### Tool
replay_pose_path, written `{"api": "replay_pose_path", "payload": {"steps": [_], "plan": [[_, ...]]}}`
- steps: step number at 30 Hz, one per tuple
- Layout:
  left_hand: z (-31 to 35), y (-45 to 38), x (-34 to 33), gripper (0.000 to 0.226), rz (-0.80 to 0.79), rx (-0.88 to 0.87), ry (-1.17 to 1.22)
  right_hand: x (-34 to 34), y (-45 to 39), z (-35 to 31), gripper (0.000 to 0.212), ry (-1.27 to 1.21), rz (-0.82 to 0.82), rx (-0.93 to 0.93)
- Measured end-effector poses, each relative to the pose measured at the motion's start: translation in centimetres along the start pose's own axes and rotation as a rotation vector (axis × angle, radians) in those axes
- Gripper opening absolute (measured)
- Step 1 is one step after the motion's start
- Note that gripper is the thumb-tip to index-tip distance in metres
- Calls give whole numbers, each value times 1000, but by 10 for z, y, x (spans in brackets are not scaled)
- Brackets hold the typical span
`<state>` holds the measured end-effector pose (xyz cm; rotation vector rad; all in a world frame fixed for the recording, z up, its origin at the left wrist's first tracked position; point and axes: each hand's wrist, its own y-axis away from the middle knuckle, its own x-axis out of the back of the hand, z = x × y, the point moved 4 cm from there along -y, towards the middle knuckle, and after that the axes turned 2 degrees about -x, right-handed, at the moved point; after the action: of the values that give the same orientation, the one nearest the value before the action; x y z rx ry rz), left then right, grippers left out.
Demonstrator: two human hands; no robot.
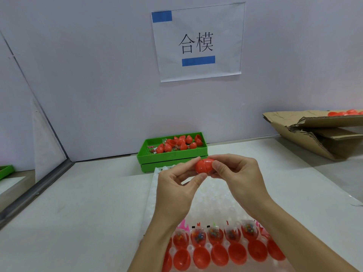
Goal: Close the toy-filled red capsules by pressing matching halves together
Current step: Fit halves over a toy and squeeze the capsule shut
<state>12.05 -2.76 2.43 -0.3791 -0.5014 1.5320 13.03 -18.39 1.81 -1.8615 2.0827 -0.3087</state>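
A glossy red plastic egg-shaped capsule (204, 166), its two halves joined at a visible seam, sits at the centre of the frame, held in the air above the white table (88, 203). The left hand (176, 185) pinches its left half between thumb and curled fingers; the right hand (235, 173) grips the right half the same way. Below, in the lower middle, a translucent white dimpled tray (212, 195) holds a row of open red halves with small bagged toys (214, 233) and a row of empty red halves (219, 256) nearer the bottom edge. Behind the hands, a green plastic crate (172, 157) holds loose red halves. A torn cardboard box (314, 132) lies at the right.
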Motion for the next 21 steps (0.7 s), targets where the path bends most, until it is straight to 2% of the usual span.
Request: {"api": "replay_pose_path", "payload": {"steps": [10,15,21], "plan": [[0,0,0,35,39,-1,-44,-3,2,-2,23,18,4,23],[-4,-1,0,42,28,-3,-73,-3,3,-1,28,31,36,24],[-2,0,-3,40,41,-19,-70,-3,2,3,22,30,35,-16]]}}
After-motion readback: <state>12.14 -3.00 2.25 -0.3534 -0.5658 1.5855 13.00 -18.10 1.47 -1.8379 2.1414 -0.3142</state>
